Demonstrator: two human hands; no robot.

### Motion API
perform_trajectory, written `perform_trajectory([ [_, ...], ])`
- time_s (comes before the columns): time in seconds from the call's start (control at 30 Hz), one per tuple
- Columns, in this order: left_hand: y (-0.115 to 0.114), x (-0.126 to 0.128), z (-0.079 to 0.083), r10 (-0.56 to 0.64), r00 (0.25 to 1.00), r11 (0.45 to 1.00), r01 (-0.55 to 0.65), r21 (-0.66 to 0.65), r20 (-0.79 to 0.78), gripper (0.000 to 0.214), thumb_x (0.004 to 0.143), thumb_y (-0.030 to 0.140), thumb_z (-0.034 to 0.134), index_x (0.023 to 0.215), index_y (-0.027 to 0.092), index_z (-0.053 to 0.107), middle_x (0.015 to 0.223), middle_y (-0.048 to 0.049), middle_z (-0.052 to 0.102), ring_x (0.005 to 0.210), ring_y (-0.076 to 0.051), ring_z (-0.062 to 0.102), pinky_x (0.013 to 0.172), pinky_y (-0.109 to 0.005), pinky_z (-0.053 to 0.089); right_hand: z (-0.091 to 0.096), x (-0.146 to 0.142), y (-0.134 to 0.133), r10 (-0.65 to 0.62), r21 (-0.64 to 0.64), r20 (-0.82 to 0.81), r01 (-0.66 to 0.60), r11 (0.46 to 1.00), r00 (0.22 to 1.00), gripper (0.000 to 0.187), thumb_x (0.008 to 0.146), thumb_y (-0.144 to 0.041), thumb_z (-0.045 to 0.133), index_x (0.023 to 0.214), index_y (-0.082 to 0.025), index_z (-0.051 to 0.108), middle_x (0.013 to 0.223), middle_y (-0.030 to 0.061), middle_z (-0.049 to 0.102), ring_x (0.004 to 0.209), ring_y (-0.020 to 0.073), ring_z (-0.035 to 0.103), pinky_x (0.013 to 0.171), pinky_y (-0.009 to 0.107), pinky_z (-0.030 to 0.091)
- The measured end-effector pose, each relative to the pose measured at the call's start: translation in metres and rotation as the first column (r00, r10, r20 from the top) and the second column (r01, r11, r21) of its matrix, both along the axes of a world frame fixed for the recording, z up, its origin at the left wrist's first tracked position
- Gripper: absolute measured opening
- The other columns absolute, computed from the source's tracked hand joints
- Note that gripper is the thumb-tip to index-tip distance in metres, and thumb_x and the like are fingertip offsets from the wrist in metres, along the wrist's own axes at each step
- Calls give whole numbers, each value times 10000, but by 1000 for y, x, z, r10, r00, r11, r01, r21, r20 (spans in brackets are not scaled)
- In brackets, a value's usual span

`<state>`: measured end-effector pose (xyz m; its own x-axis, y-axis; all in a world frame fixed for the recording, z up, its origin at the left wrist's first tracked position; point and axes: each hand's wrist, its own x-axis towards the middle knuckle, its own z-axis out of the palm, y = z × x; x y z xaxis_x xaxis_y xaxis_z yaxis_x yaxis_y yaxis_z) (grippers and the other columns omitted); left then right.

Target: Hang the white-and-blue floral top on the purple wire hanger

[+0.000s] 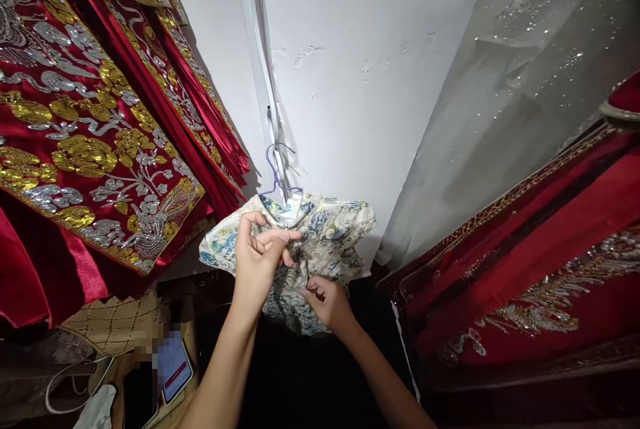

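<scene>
Both hands (255, 259) (331, 305) partly block the floral top (347, 219) (red garments (83, 155) alongside).

White wall (350, 109), scuff marks, beyond left hand (257, 245) and right hand (327, 303); pale upright strip (251, 9) above left hand. Red embroidered cloth (85, 152) left of left hand; sparkly sheer drape (480, 129), red cloth panel (575, 215) right of right hand. Light bright on wall; area below hands too dark to read.

- A red satin garment embroidered in gold and silver (85, 155) is hung toward ten o'clock.
- Sheer grey glittering fabric (530, 75) is draped at two.
- A red bead-embroidered garment (540, 269) is seen toward four.
- A lit rectangular phone (175, 373) is laid toward seven.
- A thin white cable (47, 397) is looped at eight.
</scene>
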<state>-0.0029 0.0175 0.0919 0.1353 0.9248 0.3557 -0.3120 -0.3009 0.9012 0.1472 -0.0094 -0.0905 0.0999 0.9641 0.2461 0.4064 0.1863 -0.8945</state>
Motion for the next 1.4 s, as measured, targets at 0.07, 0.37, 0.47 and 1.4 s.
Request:
perform_trajectory([
  [0.07, -4, 4, -8, -12, 999, 1000, 12, -16, -33, 383, 873, 218, 676, 959, 258, 304, 794, 5, 758, 429, -74, 557, 481, -174, 441, 35, 10, 0, -28, 84, -80, 34, 996, 996, 223, 898, -392, 597, 950, -183, 654, 687, 15, 583, 567, 144, 492, 529, 269, 361],
  [0.37, -4, 9, -20, -41, 991, 999, 42, 2, -129, 306, 897, 278, 646, 995, 254, 357, 764, 29, 714, 490, -91, 588, 533, -202, 452, 156, 19, 47, 81, 295, 47, -92, 951, 996, 521, 961, -316, 491, 1479, -286, 451, 961, 25, 640, 588, 111, 481, 574, 265, 404],
  [0.47, 5, 5, -33, -58, 991, 997, 51, -59, -122, 285, 884, 285, 653, 997, 241, 395, 740, 30, 702, 534, -97, 595, 580, -216, 466, 137, 17, 82, 54, 204, 145, -83, 975, 988, 567, 928, -291, 521, 1488, -274, 432, 952, 18, 655, 570, 111, 482, 572, 264, 384],
  [1.4, 17, -2, -16, -17, 955, 1000, 21, 10, -297, 265, 904, 419, 644, 832, 164, 666, 712, -19, 618, 662, -132, 538, 616, -227, 412, 191, 24, 29, 243, 199, 475, -373, 906, 846, 256, 968, -339, 466, 749, -216, 517, 519, -66, 318, 476, 96, 265, 513, 250, 200],
])
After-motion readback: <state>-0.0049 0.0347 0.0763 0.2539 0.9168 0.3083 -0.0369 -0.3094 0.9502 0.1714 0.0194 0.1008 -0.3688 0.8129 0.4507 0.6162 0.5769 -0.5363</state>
